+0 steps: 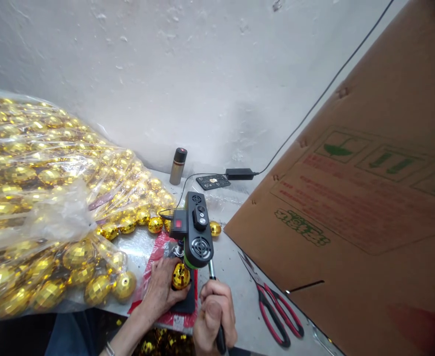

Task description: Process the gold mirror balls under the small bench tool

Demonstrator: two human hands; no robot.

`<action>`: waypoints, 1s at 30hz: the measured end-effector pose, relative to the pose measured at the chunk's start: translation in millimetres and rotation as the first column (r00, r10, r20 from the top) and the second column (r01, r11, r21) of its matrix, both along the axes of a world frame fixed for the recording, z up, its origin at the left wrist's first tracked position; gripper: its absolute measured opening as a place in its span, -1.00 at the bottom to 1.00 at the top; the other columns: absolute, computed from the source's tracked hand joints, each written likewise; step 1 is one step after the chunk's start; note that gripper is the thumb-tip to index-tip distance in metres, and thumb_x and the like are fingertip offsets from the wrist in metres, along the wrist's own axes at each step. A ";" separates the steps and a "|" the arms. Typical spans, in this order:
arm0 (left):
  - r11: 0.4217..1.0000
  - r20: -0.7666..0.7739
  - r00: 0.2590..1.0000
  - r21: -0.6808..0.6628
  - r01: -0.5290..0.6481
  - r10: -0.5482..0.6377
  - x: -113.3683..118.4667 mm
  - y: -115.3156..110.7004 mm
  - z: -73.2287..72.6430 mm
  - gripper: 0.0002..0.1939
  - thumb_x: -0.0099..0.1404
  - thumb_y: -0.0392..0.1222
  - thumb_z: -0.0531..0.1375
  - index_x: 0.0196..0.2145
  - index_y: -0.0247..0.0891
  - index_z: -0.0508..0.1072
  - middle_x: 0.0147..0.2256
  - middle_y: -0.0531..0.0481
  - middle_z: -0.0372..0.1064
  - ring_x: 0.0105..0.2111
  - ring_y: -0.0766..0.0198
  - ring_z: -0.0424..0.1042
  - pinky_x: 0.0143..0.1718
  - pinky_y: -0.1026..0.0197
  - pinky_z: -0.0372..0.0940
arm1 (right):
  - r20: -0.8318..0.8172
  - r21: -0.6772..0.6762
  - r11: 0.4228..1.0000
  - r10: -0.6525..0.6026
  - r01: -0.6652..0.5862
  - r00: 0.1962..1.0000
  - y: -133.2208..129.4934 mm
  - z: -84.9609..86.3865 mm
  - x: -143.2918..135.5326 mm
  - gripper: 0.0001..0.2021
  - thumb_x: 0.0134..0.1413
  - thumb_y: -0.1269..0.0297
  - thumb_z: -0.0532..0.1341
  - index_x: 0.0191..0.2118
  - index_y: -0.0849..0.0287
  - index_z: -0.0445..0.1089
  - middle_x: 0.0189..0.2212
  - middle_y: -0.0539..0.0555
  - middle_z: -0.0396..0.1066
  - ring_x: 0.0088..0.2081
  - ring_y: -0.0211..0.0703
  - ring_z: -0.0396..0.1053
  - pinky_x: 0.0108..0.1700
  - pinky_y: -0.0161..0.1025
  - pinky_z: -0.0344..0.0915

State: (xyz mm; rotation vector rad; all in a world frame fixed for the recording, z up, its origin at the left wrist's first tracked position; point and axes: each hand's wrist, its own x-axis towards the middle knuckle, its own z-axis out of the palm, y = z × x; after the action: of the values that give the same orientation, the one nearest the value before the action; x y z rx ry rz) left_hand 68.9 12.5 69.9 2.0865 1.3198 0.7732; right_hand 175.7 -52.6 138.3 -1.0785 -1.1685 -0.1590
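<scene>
My left hand (161, 286) is closed around a gold faceted ball (181, 276), thumb on its near side and fingers at its far left. The ball sits beneath the front end of a black bench-top machine (198, 230) with round vent grilles and a green lower edge. My right hand (217, 314) is wrapped round the black-gripped lever (221, 341), whose metal rod runs up beside the machine. Under the ball lie a dark base plate (184, 305) and a red plastic sheet (151, 262). The machine head hides whatever touches the ball's far side.
A clear plastic bag (58, 198) full of gold balls fills the left. Red-and-black scissors (273, 306) lie at right, beside a large cardboard box (351, 198). Behind the machine are a bottle (178, 167), a dark patterned phone-like slab (213, 182) and a power adapter (239, 173) with its cord.
</scene>
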 end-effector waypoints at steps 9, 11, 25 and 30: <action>0.999 0.003 1.000 0.044 -0.015 0.015 2.1 0.2 -3.9 -0.62 0.13 -0.16 0.37 -0.07 -0.14 0.51 -0.21 -0.06 0.53 -0.14 -0.07 0.49 -0.01 -0.06 0.33 | 0.023 0.021 1.000 -0.013 0.013 1.000 2.6 -1.2 0.9 -0.65 0.49 0.26 0.03 -0.43 0.08 0.23 -0.45 -0.06 0.27 -0.47 -0.27 0.26 -0.42 -0.30 0.24; 0.998 0.011 1.000 0.051 -0.023 0.023 2.5 0.3 -5.5 -0.61 0.12 -0.17 0.37 -0.06 -0.14 0.52 -0.20 -0.06 0.53 -0.13 -0.06 0.49 -0.01 -0.06 0.34 | 0.023 0.019 1.000 -0.023 0.023 0.999 3.9 -1.8 0.8 -0.65 0.49 0.26 0.03 -0.43 0.08 0.22 -0.45 -0.05 0.27 -0.47 -0.27 0.27 -0.42 -0.29 0.23; 1.000 0.021 1.000 -0.008 0.012 -0.012 1.0 0.7 -0.9 -0.51 0.12 -0.21 0.38 0.04 -0.18 0.52 -0.07 -0.13 0.57 -0.03 -0.11 0.50 0.06 -0.13 0.34 | -0.014 0.009 0.998 0.057 -0.057 0.998 2.1 -12.1 6.5 -0.68 0.48 0.30 0.04 -0.41 0.09 0.24 -0.42 -0.05 0.28 -0.43 -0.25 0.26 -0.39 -0.27 0.23; 1.000 0.045 0.999 -0.009 0.001 -0.001 3.4 0.7 -3.3 -0.51 0.09 -0.24 0.39 0.02 -0.20 0.52 -0.05 -0.15 0.57 0.00 -0.14 0.51 0.07 -0.15 0.34 | 0.006 0.010 0.998 0.054 -0.054 0.999 2.4 -16.4 7.9 -0.67 0.48 0.33 0.03 -0.42 0.09 0.21 -0.42 -0.05 0.27 -0.42 -0.26 0.25 -0.34 -0.26 0.25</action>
State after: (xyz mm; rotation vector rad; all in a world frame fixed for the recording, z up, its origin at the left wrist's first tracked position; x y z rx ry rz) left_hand 72.2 13.3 66.6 2.0505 1.2959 0.8076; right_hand 183.6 -50.2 121.9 -1.0372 -1.1994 -0.1253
